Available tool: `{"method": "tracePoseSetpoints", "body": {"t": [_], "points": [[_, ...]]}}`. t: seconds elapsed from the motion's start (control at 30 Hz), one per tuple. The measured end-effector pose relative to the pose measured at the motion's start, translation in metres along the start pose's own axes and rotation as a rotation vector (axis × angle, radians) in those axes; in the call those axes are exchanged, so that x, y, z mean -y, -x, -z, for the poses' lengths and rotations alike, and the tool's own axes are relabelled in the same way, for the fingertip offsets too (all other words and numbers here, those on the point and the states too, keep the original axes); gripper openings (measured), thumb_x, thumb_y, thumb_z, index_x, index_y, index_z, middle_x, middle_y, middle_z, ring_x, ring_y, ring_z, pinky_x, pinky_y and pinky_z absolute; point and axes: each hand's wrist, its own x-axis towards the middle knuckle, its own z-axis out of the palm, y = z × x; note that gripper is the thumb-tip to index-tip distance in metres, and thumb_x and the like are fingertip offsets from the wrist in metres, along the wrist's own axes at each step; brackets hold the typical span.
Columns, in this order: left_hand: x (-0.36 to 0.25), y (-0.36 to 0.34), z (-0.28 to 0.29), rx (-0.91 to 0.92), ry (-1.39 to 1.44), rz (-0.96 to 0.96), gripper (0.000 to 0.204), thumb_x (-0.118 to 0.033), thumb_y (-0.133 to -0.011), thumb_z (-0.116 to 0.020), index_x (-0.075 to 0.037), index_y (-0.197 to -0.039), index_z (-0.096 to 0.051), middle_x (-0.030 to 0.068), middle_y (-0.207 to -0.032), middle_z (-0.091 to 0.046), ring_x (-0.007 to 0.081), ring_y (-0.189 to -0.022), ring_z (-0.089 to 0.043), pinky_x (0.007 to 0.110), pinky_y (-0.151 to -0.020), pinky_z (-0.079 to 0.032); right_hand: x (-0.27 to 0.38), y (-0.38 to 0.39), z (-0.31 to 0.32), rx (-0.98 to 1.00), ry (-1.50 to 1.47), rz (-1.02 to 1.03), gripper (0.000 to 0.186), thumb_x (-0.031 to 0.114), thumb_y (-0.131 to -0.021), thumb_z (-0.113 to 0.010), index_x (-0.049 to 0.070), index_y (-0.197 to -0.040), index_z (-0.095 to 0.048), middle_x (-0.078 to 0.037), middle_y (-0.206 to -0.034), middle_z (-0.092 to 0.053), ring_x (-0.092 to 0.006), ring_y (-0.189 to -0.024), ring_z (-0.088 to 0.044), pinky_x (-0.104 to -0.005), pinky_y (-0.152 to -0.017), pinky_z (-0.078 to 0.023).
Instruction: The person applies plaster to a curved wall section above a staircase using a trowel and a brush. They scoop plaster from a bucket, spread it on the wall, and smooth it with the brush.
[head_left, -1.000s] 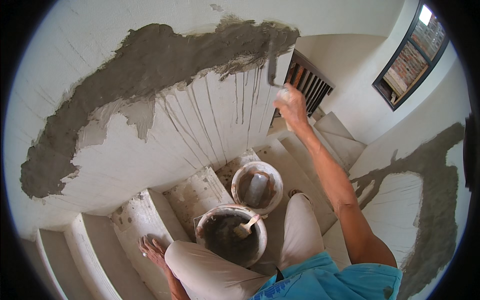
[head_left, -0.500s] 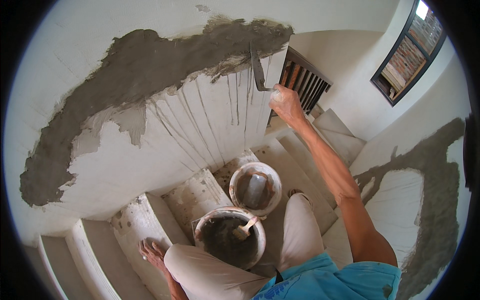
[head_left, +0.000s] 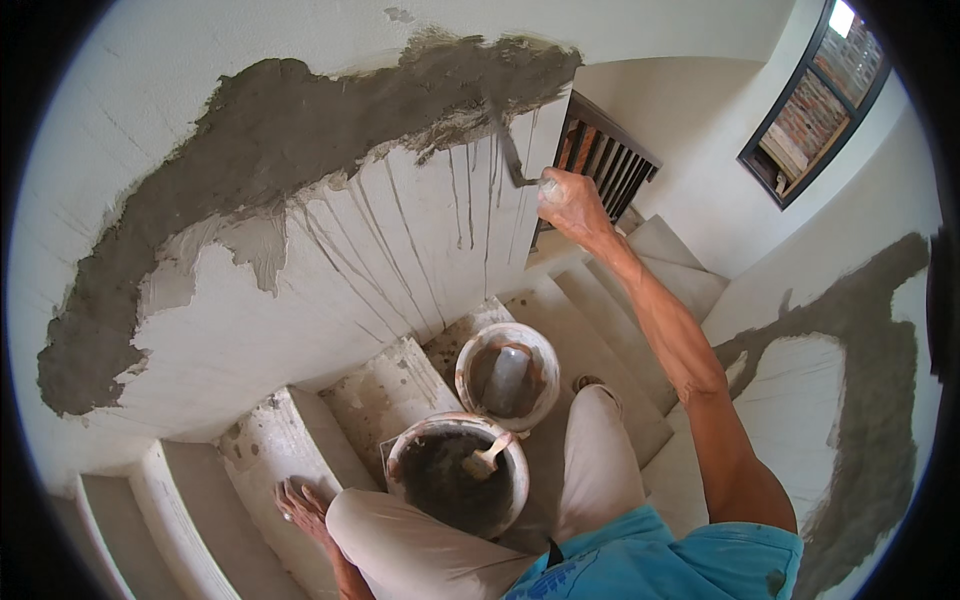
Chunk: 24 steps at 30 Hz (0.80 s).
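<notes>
Okay, so the right hand [head_left: 572, 208] was out by the right end of the pale wall [head_left: 240, 345], fingers clamped around the handle of a trowel [head_left: 513, 156]. Its long, narrow blade reached up to the lower edge of a dark grey plaster patch [head_left: 300, 120], close to that patch's right end (couldn't tell if it was pressing hard or barely skimming). The patch stretched from there down to the far left, with thin drip streaks running below it.

Meanwhile the left hand [head_left: 303, 507] was resting on a stair tread [head_left: 268, 442] over on the left, just beside the person's knee [head_left: 352, 512]. Its fingers were a little apart, nothing in them, and one had a ring [head_left: 288, 517] on it.

Two messy buckets sat on the stairs between the hands. The near bucket [head_left: 521, 480] held dark mix, and a paintbrush [head_left: 487, 457] lay in it with its handle on the rim. The far bucket [head_left: 552, 380] was just beyond it. Off to the right, a second plaster patch [head_left: 878, 370] covered part of the opposite wall.
</notes>
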Motion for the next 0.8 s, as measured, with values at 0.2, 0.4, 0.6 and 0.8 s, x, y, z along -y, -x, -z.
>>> {"method": "tracePoseSetpoints", "body": {"t": [0.2,0.4,0.6,0.8], "points": [[-0.002,-0.004,-0.005,-0.012,0.01,-0.003,0.043,-0.031,-0.105,-0.05,-0.001,-0.135,-0.054,0.0232,-0.14,-0.05,0.0399,-0.132,-0.045,0.05,-0.108,-0.038,-0.007,-0.022,0.019,-0.226,-0.197,-0.189,0.025,0.005,-0.074,-0.067,-0.005,-0.097,-0.064,-0.017,-0.073,-0.066,-0.0235,-0.06,-0.065,-0.0398,-0.061,-0.053],[0.003,-0.004,-0.006,-0.027,-0.001,-0.001,0.042,-0.031,-0.105,-0.051,-0.001,-0.135,-0.055,0.0227,-0.139,-0.051,0.0398,-0.132,-0.046,0.05,-0.107,-0.039,0.015,-0.001,-0.029,-0.042,0.035,0.108,0.017,0.006,-0.075,-0.068,-0.003,-0.088,-0.06,-0.019,-0.071,-0.065,-0.0349,-0.067,-0.068,-0.0431,-0.062,-0.051],[0.007,-0.003,-0.009,-0.047,0.006,-0.01,0.042,-0.031,-0.105,-0.051,-0.002,-0.135,-0.056,0.0222,-0.139,-0.051,0.0398,-0.132,-0.046,0.049,-0.106,-0.04,0.005,0.002,-0.013,-0.204,-0.184,-0.05,0.015,0.007,-0.077,-0.07,0.0,-0.085,-0.06,-0.011,-0.065,-0.062,-0.023,-0.062,-0.065,-0.0414,-0.058,-0.05],[0.027,0.001,-0.011,-0.062,-0.03,-0.012,0.041,-0.03,-0.104,-0.053,-0.003,-0.135,-0.056,0.0221,-0.14,-0.051,0.0398,-0.131,-0.047,0.048,-0.105,-0.042,0.017,0.0,-0.029,-0.067,-0.239,-0.017,0.011,0.006,-0.081,-0.067,0.003,-0.086,-0.058,-0.005,-0.065,-0.058,-0.0128,-0.051,-0.053,-0.031,-0.046,-0.046]]}}
